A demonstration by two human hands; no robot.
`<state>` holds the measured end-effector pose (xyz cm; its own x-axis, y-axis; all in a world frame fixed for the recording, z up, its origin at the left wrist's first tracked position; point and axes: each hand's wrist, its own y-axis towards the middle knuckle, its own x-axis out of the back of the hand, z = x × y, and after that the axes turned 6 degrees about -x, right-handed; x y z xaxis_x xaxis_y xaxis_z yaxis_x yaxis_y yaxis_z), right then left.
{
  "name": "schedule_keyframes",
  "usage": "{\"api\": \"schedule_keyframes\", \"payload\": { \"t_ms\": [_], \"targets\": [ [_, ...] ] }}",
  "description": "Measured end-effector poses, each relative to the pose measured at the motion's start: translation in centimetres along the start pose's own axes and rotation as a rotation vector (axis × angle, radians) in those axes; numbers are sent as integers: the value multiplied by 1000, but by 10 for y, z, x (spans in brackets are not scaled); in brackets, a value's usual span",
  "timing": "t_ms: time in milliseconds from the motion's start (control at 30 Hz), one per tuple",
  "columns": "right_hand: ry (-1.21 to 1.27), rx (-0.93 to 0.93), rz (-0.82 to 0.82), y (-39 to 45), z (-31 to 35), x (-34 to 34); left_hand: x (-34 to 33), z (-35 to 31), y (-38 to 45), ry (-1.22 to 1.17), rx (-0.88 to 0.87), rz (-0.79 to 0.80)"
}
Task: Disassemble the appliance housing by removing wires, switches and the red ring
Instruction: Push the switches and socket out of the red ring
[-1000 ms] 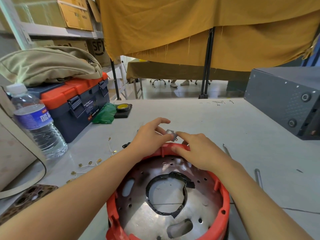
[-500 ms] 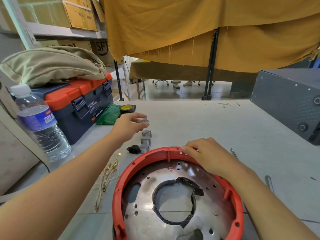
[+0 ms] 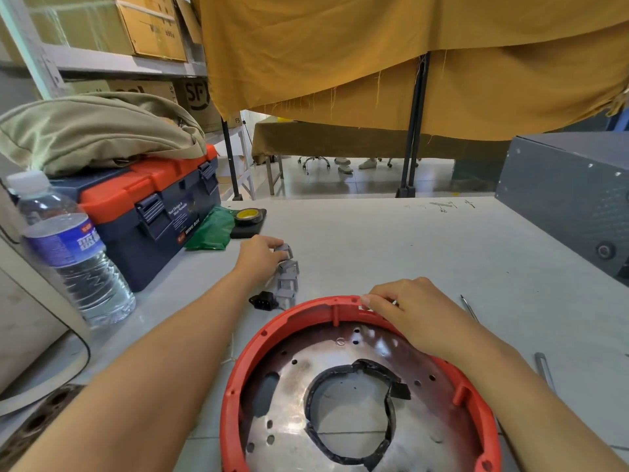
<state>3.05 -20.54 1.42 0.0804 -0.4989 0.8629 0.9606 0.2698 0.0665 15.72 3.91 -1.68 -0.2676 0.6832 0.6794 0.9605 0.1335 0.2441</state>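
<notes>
Red plastic ring (image 3: 292,327) around a round metal housing plate (image 3: 289,434) sits near on the grey tabletop (image 3: 408,247). Right hand (image 3: 413,310) rests on the ring's far edge, fingers curled over the rim and apparently gripping it. Left hand (image 3: 260,257) reaches far left and pinches a small grey switch block (image 3: 284,250) at the far end of a row of grey switches (image 3: 288,279). A black socket part (image 3: 263,300) lies just beside that row, near the ring.
</notes>
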Motion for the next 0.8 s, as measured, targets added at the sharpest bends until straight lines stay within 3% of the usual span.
{"api": "schedule_keyframes", "payload": {
  "t_ms": [333, 433, 600, 800],
  "targets": [
    [8, -11, -1, 2, -3, -2, -7, 8, 9, 152, 6, 84],
    [6, -17, 3, 2, -3, -2, -4, 8, 7, 77, -4, 85],
    [2, -16, 6, 2, -3, -2, -3, 8, 1, 97, -137, 229],
    [-1, -4, -1, 1, -2, -1, -2, 2, -6, 172, -202, 204]
  ]
}}
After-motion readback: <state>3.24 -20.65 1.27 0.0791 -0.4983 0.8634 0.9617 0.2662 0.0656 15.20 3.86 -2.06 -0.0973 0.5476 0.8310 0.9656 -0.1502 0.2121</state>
